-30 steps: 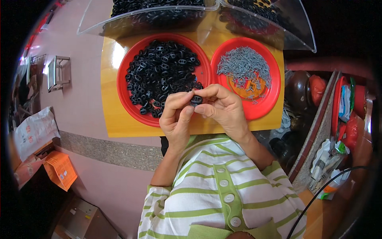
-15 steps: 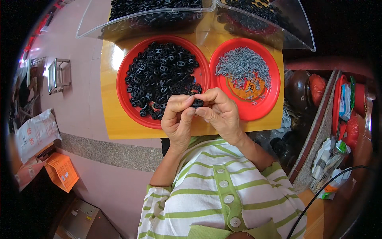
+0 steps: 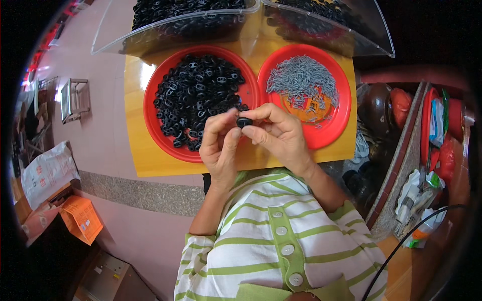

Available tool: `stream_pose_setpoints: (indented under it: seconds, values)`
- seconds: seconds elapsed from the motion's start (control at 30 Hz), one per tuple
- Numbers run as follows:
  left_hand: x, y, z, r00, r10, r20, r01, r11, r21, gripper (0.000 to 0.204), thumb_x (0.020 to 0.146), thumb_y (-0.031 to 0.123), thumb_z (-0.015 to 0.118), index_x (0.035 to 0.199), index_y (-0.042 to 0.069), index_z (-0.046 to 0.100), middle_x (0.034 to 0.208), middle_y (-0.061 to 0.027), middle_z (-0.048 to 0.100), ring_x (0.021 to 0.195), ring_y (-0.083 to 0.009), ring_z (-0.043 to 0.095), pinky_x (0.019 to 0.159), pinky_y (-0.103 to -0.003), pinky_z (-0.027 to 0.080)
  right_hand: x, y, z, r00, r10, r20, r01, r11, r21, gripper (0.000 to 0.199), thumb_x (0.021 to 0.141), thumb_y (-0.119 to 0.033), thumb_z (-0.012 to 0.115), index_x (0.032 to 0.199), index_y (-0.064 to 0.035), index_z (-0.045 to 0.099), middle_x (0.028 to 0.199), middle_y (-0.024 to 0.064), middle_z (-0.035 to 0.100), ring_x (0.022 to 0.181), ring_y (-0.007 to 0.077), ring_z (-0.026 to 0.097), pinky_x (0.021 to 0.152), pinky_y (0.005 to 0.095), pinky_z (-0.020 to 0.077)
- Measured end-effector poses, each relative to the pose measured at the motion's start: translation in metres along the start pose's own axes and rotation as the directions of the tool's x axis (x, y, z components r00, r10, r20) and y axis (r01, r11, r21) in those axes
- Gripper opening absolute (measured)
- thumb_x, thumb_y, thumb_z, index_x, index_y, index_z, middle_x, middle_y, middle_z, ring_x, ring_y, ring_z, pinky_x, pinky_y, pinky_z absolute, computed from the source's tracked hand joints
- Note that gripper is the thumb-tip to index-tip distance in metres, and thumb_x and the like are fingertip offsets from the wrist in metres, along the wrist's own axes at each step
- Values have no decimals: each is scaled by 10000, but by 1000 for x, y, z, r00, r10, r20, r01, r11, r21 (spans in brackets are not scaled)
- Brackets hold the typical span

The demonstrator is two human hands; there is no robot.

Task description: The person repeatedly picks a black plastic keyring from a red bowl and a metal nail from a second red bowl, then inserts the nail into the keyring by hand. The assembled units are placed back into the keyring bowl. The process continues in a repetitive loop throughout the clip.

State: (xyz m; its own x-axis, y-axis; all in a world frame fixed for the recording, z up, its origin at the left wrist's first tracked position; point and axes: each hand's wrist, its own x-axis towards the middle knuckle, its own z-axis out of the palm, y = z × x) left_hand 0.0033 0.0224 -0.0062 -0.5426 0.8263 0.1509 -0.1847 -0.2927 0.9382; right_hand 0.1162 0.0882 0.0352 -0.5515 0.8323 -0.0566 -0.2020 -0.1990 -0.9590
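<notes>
Black ring (image 3: 244, 122) pinched between left hand (image 3: 219, 146) and right hand (image 3: 279, 136) (fingertips).

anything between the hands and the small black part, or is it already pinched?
Nothing visible in between. The small black oval plastic part is pinched directly between the fingertips of the left hand and right hand, above the near rim of the red round tray of black parts.

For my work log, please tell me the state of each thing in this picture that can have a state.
Left hand: grip closed on the small black part.
Right hand: grip closed on the same part.
Left red plate: heaped with black parts.
Right red plate: holds loose grey pins.
Clear bins: hold black parts.
</notes>
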Motion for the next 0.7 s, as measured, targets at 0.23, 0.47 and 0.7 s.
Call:
stream_pose_setpoints:
  seconds: [0.23,0.47,0.7]
  values:
    - [31,-1,-19,978,129,161,-199,796,572,207,838,-39,612,1039,-2,644,843,-63,590,732,-118,578,658,-222,469,56,-69,-83,723,-615,-313,312,696,-646,172,849,-102,665,1013,-54,652,857,1,649,706,67,552,645,214,463]
    - [43,2,-5,929,-19,371,-304,535,788,179,780,9,659,958,22,666,827,-110,565,708,-231,580,620,-315,467,95,-103,-143,559,-798,-226,200,394,-897,303,833,-6,637,1135,-29,615,848,-33,568,714,32,456,681,176,402]
    - [47,5,3,904,-82,419,-357,393,847,192,770,14,648,962,8,647,861,-139,549,767,-299,579,679,-365,463,46,-60,-116,644,-741,-190,257,443,-859,97,855,-104,653,937,-57,672,839,9,644,667,79,548,624,220,455]
